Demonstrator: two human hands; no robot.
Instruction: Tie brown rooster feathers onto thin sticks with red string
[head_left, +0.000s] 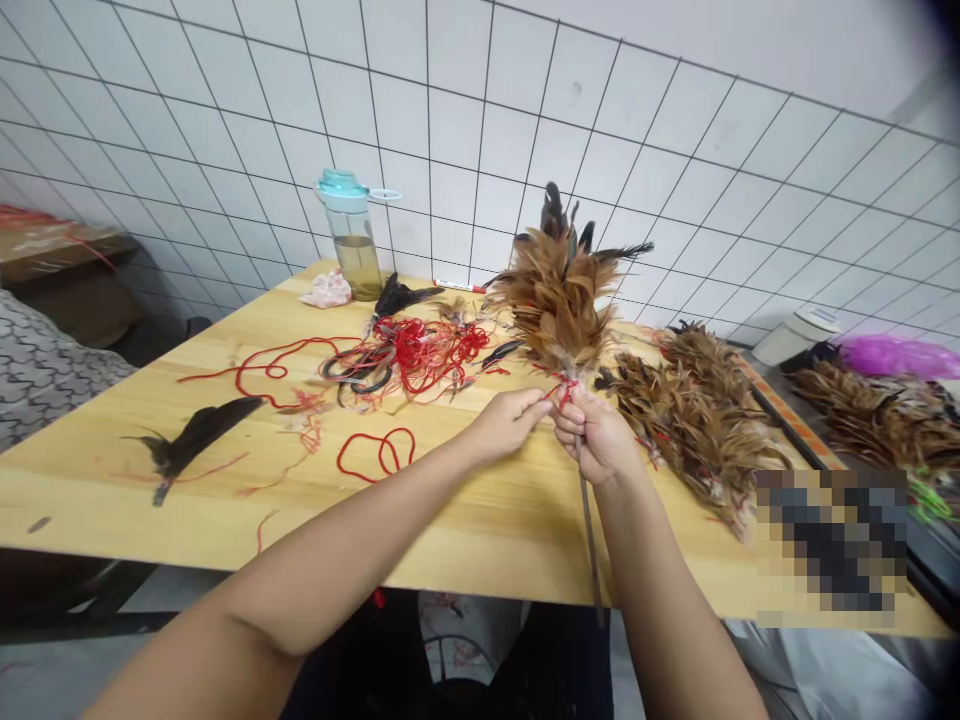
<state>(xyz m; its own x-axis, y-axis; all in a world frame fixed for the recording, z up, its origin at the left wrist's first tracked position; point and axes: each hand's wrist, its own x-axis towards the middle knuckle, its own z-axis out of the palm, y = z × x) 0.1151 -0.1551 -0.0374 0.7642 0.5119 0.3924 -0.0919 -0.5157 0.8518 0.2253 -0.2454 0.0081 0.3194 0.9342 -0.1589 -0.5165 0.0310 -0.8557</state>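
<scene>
My right hand (596,432) is closed round the neck of a feather duster (562,300), whose brown and black feathers fan upward. Its thin stick (590,540) runs down below that hand past the table edge. Red string (568,388) is wound about the feather bases just above my right fingers. My left hand (510,420) pinches at the left of this winding, with a strand of the red string at its fingertips. To the right of the duster lie brown feather bunches (682,420) on the table.
A wooden table (465,540) carries tangled red string (420,350), a loose red loop (375,455), black feathers (202,435), a bottle (352,240), crumpled tissue (328,288) and a marker (459,287). More feather bunches (877,410) and a purple bag (900,355) lie at right. A tiled wall stands behind.
</scene>
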